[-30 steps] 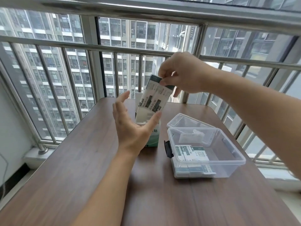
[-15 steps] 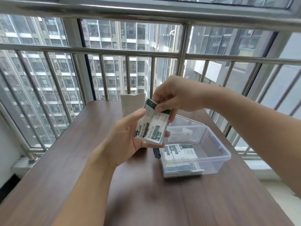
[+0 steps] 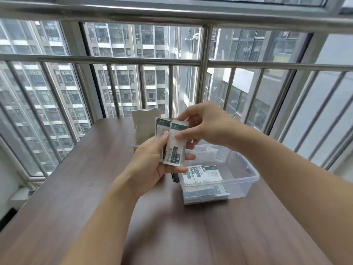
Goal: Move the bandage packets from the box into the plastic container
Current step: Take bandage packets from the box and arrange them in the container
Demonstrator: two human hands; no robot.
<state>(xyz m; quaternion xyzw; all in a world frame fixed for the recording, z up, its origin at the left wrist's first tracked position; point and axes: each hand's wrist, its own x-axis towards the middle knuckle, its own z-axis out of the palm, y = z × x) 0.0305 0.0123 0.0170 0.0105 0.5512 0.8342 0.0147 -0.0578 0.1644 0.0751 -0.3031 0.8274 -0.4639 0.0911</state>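
My left hand (image 3: 152, 161) holds a small stack of white and green bandage packets (image 3: 174, 150) upright above the table, thumb across their front. My right hand (image 3: 206, 125) pinches the top of the front packet from the right. Behind the packets stands the open cardboard box (image 3: 143, 129), its flap up. The clear plastic container (image 3: 246, 180) sits on the table just right of my hands, with several packets (image 3: 202, 175) lying flat inside it.
The brown wooden table (image 3: 86, 188) runs up to a steel window railing (image 3: 133, 60) at the back. The container's clear lid (image 3: 212, 152) lies behind the container. A black latch (image 3: 175, 177) sticks out on the container's left side.
Both hands came down and nearer with the packets. My left hand, open a second ago, now grips the stack, and the packets have fanned apart.
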